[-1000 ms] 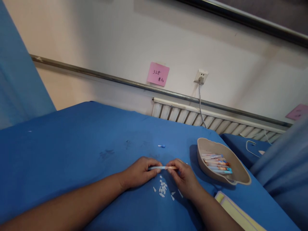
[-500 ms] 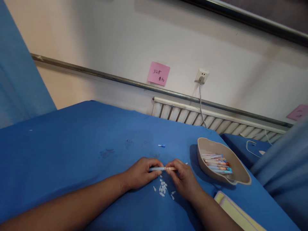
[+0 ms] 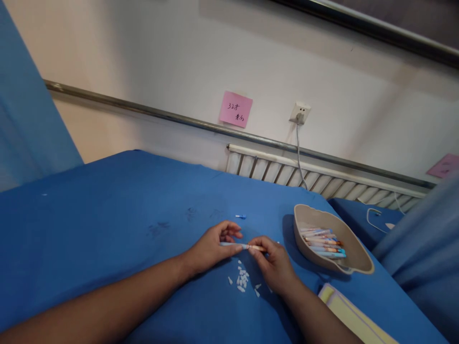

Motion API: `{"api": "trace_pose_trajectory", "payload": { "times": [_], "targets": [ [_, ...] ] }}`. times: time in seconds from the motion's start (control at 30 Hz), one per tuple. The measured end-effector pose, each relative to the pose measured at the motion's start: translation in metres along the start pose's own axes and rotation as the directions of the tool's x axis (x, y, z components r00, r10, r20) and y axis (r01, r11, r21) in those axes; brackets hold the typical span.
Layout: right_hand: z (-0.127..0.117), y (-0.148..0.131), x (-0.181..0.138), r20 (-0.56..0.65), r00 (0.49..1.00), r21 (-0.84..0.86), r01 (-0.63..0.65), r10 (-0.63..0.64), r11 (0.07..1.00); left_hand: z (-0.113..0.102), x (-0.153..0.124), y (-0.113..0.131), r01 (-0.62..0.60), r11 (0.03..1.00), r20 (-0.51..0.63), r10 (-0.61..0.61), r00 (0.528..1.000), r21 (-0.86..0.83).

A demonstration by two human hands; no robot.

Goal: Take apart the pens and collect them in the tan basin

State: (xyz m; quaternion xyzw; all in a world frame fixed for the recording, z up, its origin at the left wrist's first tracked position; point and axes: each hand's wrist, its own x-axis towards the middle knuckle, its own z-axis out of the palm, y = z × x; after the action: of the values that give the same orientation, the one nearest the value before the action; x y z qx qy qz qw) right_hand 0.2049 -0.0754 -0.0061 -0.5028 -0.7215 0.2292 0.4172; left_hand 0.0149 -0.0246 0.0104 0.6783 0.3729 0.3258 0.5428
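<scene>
A slim pen (image 3: 234, 245), pale blue at the left and orange at the right, lies crosswise between my hands above the blue sheet. My right hand (image 3: 270, 263) pinches its orange end between thumb and fingers. At the blue end, my left hand (image 3: 211, 246) keeps its thumb along the barrel, while its fingers are lifted and loosely curled. Just below the pen is a scatter of small white tapered pieces (image 3: 243, 278). Beyond my hands lies a small blue piece with a white tip (image 3: 241, 217).
To the right stands a beige basin (image 3: 358, 248) holding several pens (image 3: 324, 243). Nearer me is a folded yellow cloth-like item (image 3: 349, 313). Behind the blue-covered surface (image 3: 107, 200) are a radiator (image 3: 265, 168), a metal rail and a wall socket (image 3: 300, 112) with a cable.
The fingers of my left hand have lifted and loosened from the pen's blue end. My right hand keeps its pinch on the orange end, nearly in place.
</scene>
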Motion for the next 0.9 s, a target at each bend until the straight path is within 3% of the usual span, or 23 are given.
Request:
{"api": "trace_pose_trajectory", "payload": {
  "times": [0.1, 0.2, 0.3, 0.47, 0.63, 0.8, 0.9],
  "targets": [
    [0.0013, -0.0005, 0.0005, -0.006, 0.999, 0.022, -0.032, 0.032, 0.999, 0.0015, -0.0006, 0.0001, 0.143, 0.990, 0.063, -0.142, 0.988, -0.009],
    [0.0021, 0.0008, 0.0010, 0.000, 0.999, 0.037, -0.050, 0.050, 0.998, 0.0004, -0.0015, 0.0016, 0.085, 0.995, 0.043, -0.087, 0.995, 0.051],
    [0.0032, 0.0027, 0.0008, 0.024, 0.995, 0.064, -0.097, 0.095, 0.993, 0.0001, -0.0014, 0.0021, 0.003, 1.000, -0.007, -0.003, 1.000, 0.004],
    [0.0040, 0.0031, -0.0002, 0.029, 0.993, 0.074, -0.118, 0.116, 0.990, 0.0019, -0.0007, 0.0016, 0.171, 0.985, 0.034, -0.169, 0.985, -0.038],
    [0.0040, 0.0042, 0.0007, 0.059, 0.986, 0.085, -0.159, 0.154, 0.984, 0.0004, -0.0013, 0.0012, -0.033, 0.999, 0.025, 0.032, 0.999, 0.036],
    [0.0036, 0.0042, 0.0019, 0.069, 0.989, 0.052, -0.137, 0.133, 0.989, 0.0001, -0.0023, -0.0017, 0.065, 0.993, 0.110, -0.075, 0.991, 0.095],
    [0.0038, 0.0000, 0.0003, 0.089, 0.991, 0.041, -0.105, 0.101, 0.994, 0.0001, -0.0053, 0.0009, 0.010, 0.977, 0.178, -0.049, 0.983, 0.212]
  ]
}}
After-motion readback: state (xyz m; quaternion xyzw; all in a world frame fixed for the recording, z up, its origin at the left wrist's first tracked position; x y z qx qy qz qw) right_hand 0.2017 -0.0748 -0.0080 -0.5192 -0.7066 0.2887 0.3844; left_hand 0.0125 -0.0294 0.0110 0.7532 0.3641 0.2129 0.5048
